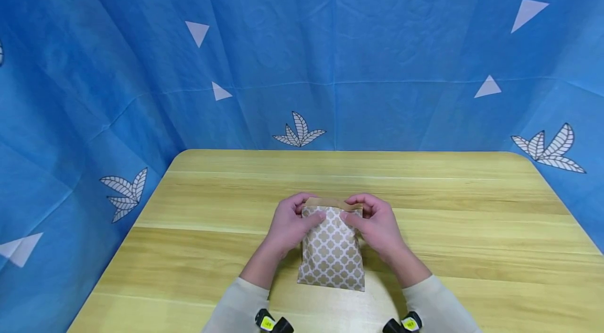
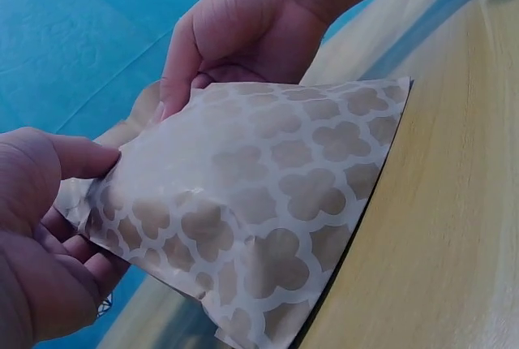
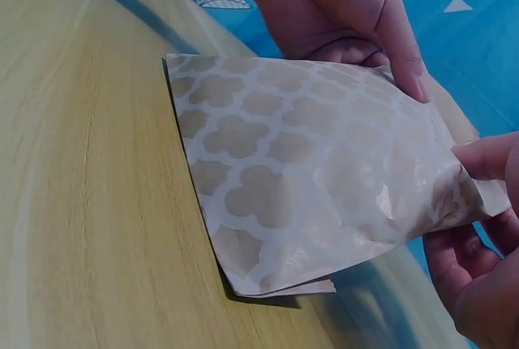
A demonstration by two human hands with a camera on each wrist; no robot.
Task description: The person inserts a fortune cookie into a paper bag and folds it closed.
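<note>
A brown paper bag [image 1: 332, 254] with a white quatrefoil lattice print is held by its upper end, above the middle of the table. My left hand [image 1: 291, 222] pinches the upper left corner, thumb on the printed front and fingers behind. At the upper right corner my right hand [image 1: 375, 223] grips in the same way. A plain brown flap [image 1: 325, 202] stands up between the hands. In the left wrist view the bag [image 2: 284, 195] looks slightly puffed, its lower edge close to or on the table. What is inside is hidden.
The light wooden table [image 1: 189, 207] has rounded far corners. Behind it and along its left side hangs a blue curtain [image 1: 377, 50] with white leaves and triangles. Small black devices with yellow labels [image 1: 267, 323] sit at both wrists.
</note>
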